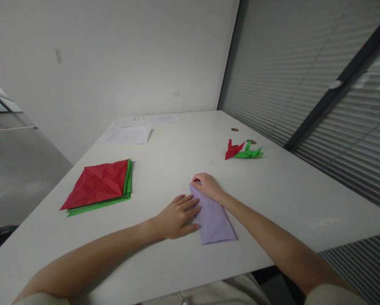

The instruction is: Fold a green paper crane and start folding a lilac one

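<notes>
A folded sheet of purple paper [214,220] lies on the white table in front of me, its wider end towards me. My left hand [181,216] rests flat with fingers spread, the fingertips touching the paper's left edge. At the paper's far end, my right hand [206,185] is closed, thumb and fingers pinching the far corner. The fingers cover part of that corner, so the fold there is partly hidden.
To the left lies a stack of creased red and green paper [103,182]. A red origami crane [233,150] and a green origami crane [249,152] stand at the right. Printed sheets [126,134] lie at the back left. Window blinds [291,84] border the table's right side.
</notes>
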Motion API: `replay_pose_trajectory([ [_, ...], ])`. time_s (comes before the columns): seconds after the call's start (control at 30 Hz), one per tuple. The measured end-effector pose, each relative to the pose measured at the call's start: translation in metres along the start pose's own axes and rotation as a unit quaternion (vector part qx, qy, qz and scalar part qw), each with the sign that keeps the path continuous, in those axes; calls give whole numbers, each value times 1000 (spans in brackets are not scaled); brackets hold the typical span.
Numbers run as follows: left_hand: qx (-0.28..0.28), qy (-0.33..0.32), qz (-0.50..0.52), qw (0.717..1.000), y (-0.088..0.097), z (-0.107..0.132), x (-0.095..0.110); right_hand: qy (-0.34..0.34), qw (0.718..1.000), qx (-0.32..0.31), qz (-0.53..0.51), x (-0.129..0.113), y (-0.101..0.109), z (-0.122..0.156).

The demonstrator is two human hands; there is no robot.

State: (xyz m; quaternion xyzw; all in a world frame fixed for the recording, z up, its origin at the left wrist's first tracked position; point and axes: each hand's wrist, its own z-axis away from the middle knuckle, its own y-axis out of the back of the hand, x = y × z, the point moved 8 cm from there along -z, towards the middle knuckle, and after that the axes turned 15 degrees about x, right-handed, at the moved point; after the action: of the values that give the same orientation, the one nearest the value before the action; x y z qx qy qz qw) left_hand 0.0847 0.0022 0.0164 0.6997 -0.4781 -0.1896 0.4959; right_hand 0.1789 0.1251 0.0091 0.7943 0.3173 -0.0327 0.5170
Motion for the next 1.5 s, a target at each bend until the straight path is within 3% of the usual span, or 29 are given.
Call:
replay_pose_trajectory([
  [1.2, -3, 4, 6, 1000, -5, 4, -3, -4, 1000, -15, 17, 1, -5, -1],
  [1.37, 24, -13, 10, 1000, 0, 3, 0, -2, 1000, -17, 19, -1, -4, -1],
  [1.5, 62, -67, 19, 996, 4, 1, 8, 8, 1000, -13, 18, -2, -3, -1],
])
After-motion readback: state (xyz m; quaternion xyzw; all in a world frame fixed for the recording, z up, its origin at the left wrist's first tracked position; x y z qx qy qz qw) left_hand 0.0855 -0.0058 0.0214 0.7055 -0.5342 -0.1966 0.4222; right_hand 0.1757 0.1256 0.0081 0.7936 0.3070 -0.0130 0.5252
